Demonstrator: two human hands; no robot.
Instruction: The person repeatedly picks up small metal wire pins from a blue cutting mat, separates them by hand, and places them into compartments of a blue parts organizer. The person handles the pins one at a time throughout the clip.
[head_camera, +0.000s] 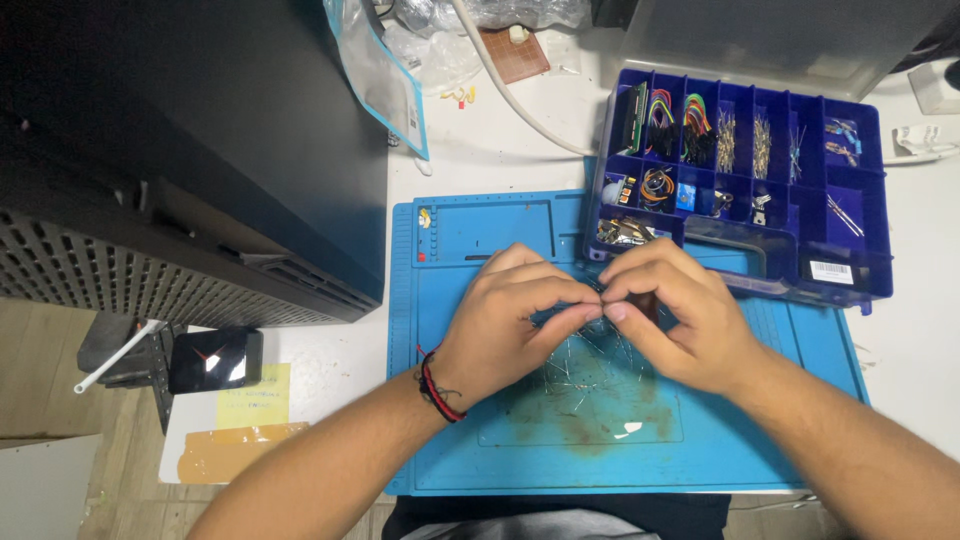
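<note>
From the head camera, looking straight down, a blue work mat lies on a white table, and everything else sits around that mat. Above the middle of the mat the person's left hand and right hand meet, fingertips almost touching. Both hands are pinched shut, thumb against forefinger, on a small bundle of thin wires held between them; just how many strands each hand grips is too fine to tell. The left wrist carries a red and black wristband. More loose wire pieces are scattered on the mat directly beneath the hands, over a brownish stained patch near its centre. Overlapping the mat's upper right corner stands a dark blue parts box with its lid open, its compartments filled with coloured jumper cables, small metal parts and other tiny components. Beyond the mat's upper edge a thick white cable curves across the table, with a clear plastic bag to the left of it. To the left of the mat rises a large black case with a perforated side. Near the mat's lower left side sit a small black device, a yellow sticky note and a strip of tan tape.
</note>
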